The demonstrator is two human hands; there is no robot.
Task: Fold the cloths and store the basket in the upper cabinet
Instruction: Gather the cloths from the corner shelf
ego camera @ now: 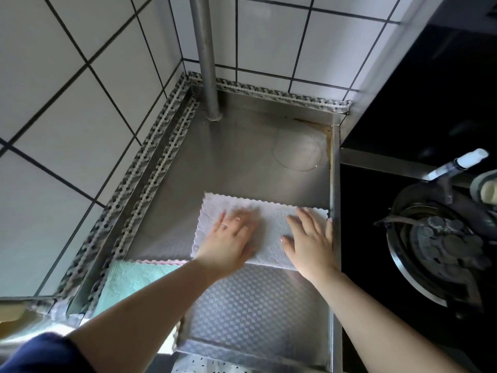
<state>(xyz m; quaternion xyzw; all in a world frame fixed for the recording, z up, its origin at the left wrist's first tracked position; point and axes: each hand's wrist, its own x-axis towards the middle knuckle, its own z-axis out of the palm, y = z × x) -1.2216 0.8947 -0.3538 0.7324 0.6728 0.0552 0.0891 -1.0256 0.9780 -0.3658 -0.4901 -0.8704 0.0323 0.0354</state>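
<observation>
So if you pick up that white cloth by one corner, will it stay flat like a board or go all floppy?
Probably floppy: the white cloth looks thin and soft, lying flat against the metal counter under the left hand and right hand. It likely weighs little, being fluffy fabric with wavy edges. Pushed, it would probably bunch up rather than slide as one piece.

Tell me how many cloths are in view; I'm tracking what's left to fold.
3: a white cloth under both hands, a green cloth at the lower left, and a pink cloth edge peeking behind it. More may be hidden.

Soft, textured white cloth (269, 224) with scalloped edges on matt brushed-metal counter (242, 146); glossy white wall tiles (67, 103).
</observation>
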